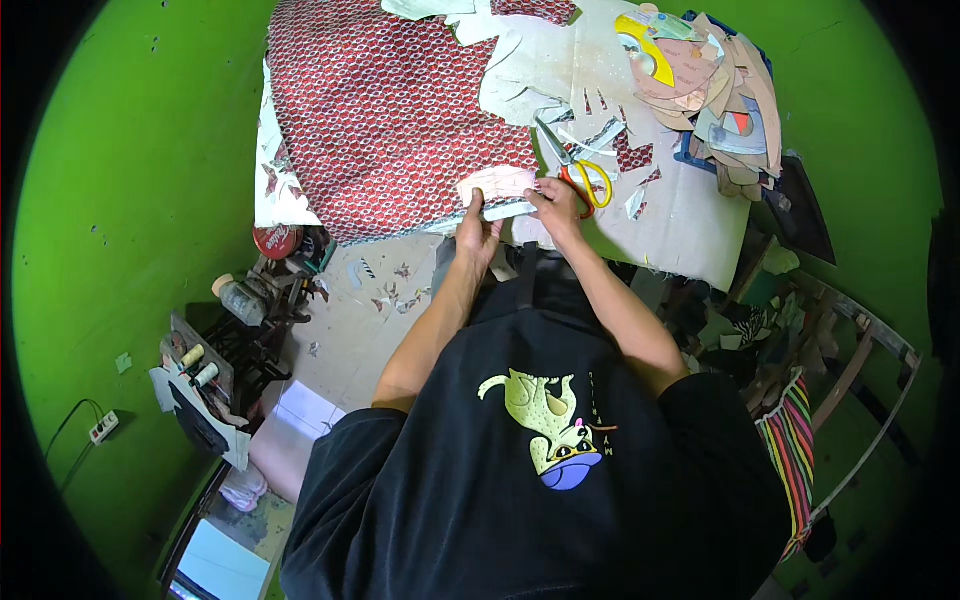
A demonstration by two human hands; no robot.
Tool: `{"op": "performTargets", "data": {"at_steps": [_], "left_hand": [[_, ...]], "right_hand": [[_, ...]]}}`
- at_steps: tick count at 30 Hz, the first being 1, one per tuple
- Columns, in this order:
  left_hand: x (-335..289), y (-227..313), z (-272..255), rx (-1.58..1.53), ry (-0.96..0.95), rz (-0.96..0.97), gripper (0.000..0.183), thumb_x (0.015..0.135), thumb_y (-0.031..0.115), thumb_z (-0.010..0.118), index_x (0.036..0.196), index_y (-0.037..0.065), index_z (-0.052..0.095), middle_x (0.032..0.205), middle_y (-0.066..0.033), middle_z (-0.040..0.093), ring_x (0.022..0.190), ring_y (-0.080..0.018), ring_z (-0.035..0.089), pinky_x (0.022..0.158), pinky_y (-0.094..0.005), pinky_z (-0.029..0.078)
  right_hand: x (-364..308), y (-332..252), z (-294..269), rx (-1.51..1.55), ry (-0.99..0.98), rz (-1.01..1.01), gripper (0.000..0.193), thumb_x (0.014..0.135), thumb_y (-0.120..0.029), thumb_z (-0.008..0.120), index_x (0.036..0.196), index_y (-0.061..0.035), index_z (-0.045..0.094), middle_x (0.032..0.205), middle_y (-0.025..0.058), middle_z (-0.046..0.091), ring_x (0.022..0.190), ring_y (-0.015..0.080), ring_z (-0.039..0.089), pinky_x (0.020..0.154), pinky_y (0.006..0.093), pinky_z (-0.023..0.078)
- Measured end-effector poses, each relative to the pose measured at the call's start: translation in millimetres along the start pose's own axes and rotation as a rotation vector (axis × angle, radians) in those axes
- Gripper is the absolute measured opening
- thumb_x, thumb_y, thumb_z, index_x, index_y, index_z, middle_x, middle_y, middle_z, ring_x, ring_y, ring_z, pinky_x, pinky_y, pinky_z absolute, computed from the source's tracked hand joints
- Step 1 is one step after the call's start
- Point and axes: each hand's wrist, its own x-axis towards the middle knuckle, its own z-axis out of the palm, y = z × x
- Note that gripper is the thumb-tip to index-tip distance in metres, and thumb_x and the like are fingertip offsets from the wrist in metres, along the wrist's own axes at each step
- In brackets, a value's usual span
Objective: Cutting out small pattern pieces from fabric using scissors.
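Note:
A large red patterned fabric (390, 120) covers the left part of the table, down to its near edge. On its near right corner lies a small pale pink pattern piece (497, 184). My left hand (478, 238) pinches the near side of that piece and the fabric edge, thumb on top and fingers partly hidden below. At the right end of the piece, my right hand (557, 210) is closed on its edge, fingertips bent. Scissors (590, 187) with yellow and orange handles lie just right of my right hand, blades pointing away.
Fabric scraps (633, 153) are scattered right of the scissors. A pile of card patterns (715, 100) with a yellow tape roll fills the far right corner. Below the left edge stand a red round tin (277, 240) and a jar (240, 300). A wooden rack (845, 370) stands at right.

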Motion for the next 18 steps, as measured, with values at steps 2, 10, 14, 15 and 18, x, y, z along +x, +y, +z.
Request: {"op": "performTargets", "data": {"at_steps": [2,10,14,15,18], "left_hand": [[4,-8,4,-0.003,0.095,0.013,0.038,0.096,0.029,0.065,0.123,0.003,0.057,0.115,-0.0103,0.066,0.106,-0.0220,0.064,0.092,-0.0357,0.056],[-1,-26,2,-0.061,0.011,0.107,0.034,0.099,0.023,0.060,0.126,0.003,0.054,0.120,-0.0105,0.064,0.110,-0.0222,0.063,0.095,-0.0380,0.055],[1,-32,-1,-0.057,0.038,0.182,0.032,0.098,0.020,0.061,0.124,0.003,0.055,0.116,-0.0098,0.065,0.106,-0.0217,0.064,0.093,-0.0363,0.056],[2,-33,-2,-0.069,0.061,0.166,0.031,0.098,0.019,0.061,0.123,0.002,0.054,0.116,-0.0107,0.065,0.106,-0.0219,0.064,0.093,-0.0368,0.056],[4,-32,-3,-0.070,0.053,0.176,0.031,0.099,0.020,0.059,0.123,0.001,0.054,0.116,-0.0116,0.065,0.106,-0.0221,0.064,0.093,-0.0365,0.055]], "right_hand": [[8,2,-6,-0.009,-0.003,0.011,0.029,0.086,-0.009,0.072,0.107,0.0072,0.061,0.098,0.0158,0.071,0.078,0.0163,0.068,0.059,0.0276,0.056],[3,1,-24,-0.125,-0.074,-0.018,0.021,0.091,-0.013,0.066,0.096,0.0079,0.066,0.089,0.0136,0.074,0.071,0.0143,0.067,0.062,0.0281,0.053],[13,16,-29,-0.214,-0.094,-0.103,0.024,0.088,-0.016,0.071,0.094,0.0070,0.066,0.088,0.0146,0.074,0.072,0.0143,0.068,0.065,0.0288,0.051],[12,11,-29,-0.239,-0.098,-0.117,0.027,0.086,-0.017,0.073,0.097,0.0067,0.066,0.090,0.0150,0.074,0.072,0.0149,0.067,0.066,0.0289,0.051],[12,-6,-29,-0.093,-0.150,0.025,0.030,0.086,-0.018,0.074,0.101,0.0069,0.066,0.092,0.0155,0.073,0.073,0.0156,0.067,0.066,0.0279,0.051]]}}
